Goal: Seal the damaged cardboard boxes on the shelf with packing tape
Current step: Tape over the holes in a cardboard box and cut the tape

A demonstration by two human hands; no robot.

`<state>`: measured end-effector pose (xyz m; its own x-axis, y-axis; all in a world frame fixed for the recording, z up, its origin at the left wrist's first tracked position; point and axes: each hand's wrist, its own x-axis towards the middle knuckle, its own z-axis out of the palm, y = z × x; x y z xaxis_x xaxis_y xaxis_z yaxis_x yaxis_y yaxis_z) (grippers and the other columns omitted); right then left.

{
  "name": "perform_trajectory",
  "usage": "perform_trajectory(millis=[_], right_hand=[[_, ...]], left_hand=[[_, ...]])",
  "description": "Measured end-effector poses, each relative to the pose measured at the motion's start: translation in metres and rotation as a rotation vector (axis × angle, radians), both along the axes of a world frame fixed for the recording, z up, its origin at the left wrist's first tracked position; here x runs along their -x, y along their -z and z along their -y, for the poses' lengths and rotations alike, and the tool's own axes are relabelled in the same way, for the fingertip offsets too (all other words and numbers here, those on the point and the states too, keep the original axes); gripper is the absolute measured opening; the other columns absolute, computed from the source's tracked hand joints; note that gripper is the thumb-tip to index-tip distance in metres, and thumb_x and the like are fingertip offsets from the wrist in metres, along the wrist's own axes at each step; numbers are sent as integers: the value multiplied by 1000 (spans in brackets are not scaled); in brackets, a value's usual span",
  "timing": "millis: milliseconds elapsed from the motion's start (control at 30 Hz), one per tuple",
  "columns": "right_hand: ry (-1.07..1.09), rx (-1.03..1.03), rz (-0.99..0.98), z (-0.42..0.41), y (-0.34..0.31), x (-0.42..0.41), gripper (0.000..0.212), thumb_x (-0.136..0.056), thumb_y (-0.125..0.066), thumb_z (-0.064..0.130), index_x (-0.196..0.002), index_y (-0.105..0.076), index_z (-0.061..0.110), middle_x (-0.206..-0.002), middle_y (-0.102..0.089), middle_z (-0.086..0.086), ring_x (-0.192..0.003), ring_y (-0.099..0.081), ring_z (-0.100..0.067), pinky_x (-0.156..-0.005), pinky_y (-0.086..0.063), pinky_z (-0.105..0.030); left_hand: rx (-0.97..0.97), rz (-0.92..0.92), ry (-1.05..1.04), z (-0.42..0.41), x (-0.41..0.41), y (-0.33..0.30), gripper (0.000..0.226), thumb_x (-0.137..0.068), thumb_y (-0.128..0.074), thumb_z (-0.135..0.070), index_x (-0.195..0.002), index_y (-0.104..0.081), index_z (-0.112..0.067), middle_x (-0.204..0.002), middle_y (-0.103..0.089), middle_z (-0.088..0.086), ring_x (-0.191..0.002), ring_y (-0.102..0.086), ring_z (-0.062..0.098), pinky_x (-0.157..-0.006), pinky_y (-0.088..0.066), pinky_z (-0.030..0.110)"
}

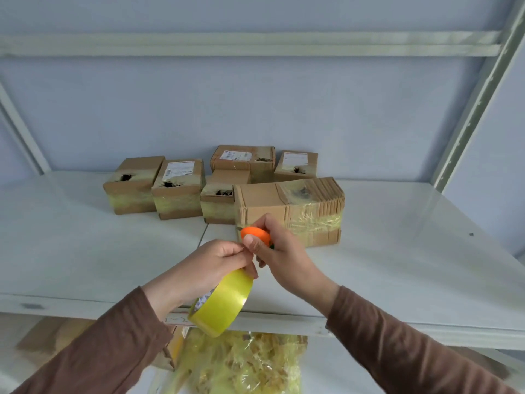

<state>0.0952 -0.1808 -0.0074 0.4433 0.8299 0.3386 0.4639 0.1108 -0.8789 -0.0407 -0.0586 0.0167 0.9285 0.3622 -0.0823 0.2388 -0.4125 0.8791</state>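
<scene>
At inspection, six cardboard boxes stood grouped at the back-centre of the white shelf [85, 240], and all carried yellowish tape around their lower sides. Taken from the left, the leftmost box [131, 184] showed a ragged dark hole in its top, apparently not taped over; the labelled box [178, 189] touching it on the right showed a similar open hole. The small box [220, 200] next along had a tear at its top front edge, again seemingly bare. Behind it, the rear labelled box [243, 160] bore a lesser tear, and the far-right rear box [296, 164] a dark hole below its label. The large front box [289, 207] had glossy tape laid across the damage on its top and wrapped round its right half, so it appeared the furthest advanced. In the foreground, the left hand [218, 260] held the yellow tape roll [221, 302] out in front of the shelf edge, its fingertips pinching what seemed to be the tape's free end. The right hand [277, 251] was clamped on an orange-handled cutter [255, 234], whose blade was hidden, held just beside the left fingertips. Judged from this, a strip was being cut or started; one box looked patched and up to five holes remained to seal. Below the shelf lay a crumpled heap of used yellow tape [241, 362].
</scene>
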Motion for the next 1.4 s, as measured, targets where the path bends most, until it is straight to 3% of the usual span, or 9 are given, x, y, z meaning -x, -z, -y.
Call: perform_trajectory(millis=[433, 567, 733, 800, 933, 1033, 1167, 1267, 1400], right_hand=[[-127, 20, -632, -90, 14, 54, 58, -93, -53, 70, -107, -53, 13, -78, -51, 1, -65, -48, -12, -59, -41, -26], [-45, 24, -436, -108, 22, 58, 32, -96, -71, 30, -110, -48, 13, -85, -57, -1, -64, -54, -10, -62, -49, -24], [71, -24, -634, -130, 33, 67, 8, -102, -61, 16, -105, -59, 9, -88, -67, 0, -78, -64, -10, -72, -48, -19], [146, -5, -616, -138, 39, 67, 3, -97, -67, 11, -100, -67, 11, -84, -67, 1, -76, -60, -8, -71, -48, -16], [266, 133, -441, -144, 52, 61, 8, -97, -69, 12, -105, -68, 13, -93, -69, -4, -81, -62, -15, -76, -54, -28], [315, 289, -191, -142, 55, 55, 18, -98, -64, 20, -114, -56, 20, -94, -70, -2, -80, -63, -15, -72, -53, -30], [313, 436, 218, -135, 44, 50, 26, -97, -63, 29, -118, -53, 17, -101, -71, -5, -89, -67, -26, -80, -56, -43], [317, 441, 540, -114, 29, 45, 39, -98, -62, 43, -127, -60, 17, -117, -69, -4, -97, -68, -28, -82, -54, -41], [421, 47, 656, -63, 4, 28, 22, -100, -61, 36, -114, -68, 19, -94, -73, 3, -75, -68, -21, -63, -54, -37]], left_hand=[[-96, -225, 160, -110, 35, -16, 41, -105, -51, -38, -85, -76, -12, -94, -79, 0, -94, -69, 11, -99, -46, 38], [-148, -246, 226, -134, 35, -22, 44, -96, -51, -51, -95, -78, -16, -97, -78, 5, -101, -70, 22, -98, -49, 39], [-796, -391, 344, -167, 21, -16, 41, -104, -44, -52, -77, -63, -28, -77, -69, -11, -76, -60, 16, -81, -47, 33], [-1125, -414, 368, -176, 17, -10, 37, -105, -42, -49, -79, -59, -28, -79, -64, -12, -86, -54, 9, -107, -38, 34], [-1167, -424, 339, -183, 19, 11, 20, -105, -44, -51, -105, -62, -42, -106, -61, -23, -119, -46, 2, -127, -2, 42], [-933, -390, 298, -179, 18, 30, 66, -100, -58, -47, -158, -26, -39, -145, -49, -12, -137, -42, 11, -123, -24, 33], [-630, -388, 201, -172, 23, 29, 125, -91, -73, -31, -138, 39, -63, -168, -20, -15, -86, -62, 10, -78, -54, 29], [-641, -321, 136, -158, 26, 14, 123, -90, -72, -23, -139, 33, -69, -169, 4, -22, -121, -58, 14, -87, -51, 33], [-649, 106, 54, -118, 6, -13, 84, -95, -61, -26, -151, -13, -66, -151, -23, -43, -139, -26, -18, -112, -36, 32]])
